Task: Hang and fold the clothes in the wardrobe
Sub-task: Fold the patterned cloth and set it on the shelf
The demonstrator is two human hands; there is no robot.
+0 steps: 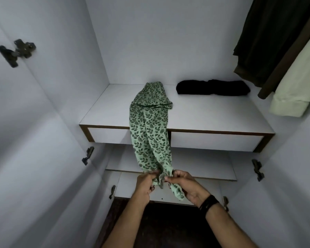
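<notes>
Two drawer fronts (216,141) sit under a white wardrobe shelf (213,113), where a folded black garment (212,87) lies near hanging clothes (268,38). A green floral garment (149,133) trails from that shelf over its edge; the left hand (144,183) and right hand (185,185) pinch its lower end.

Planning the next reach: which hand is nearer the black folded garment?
Right. The right hand is below the black folded garment, gripping the green floral cloth; the left hand is farther left.
</notes>
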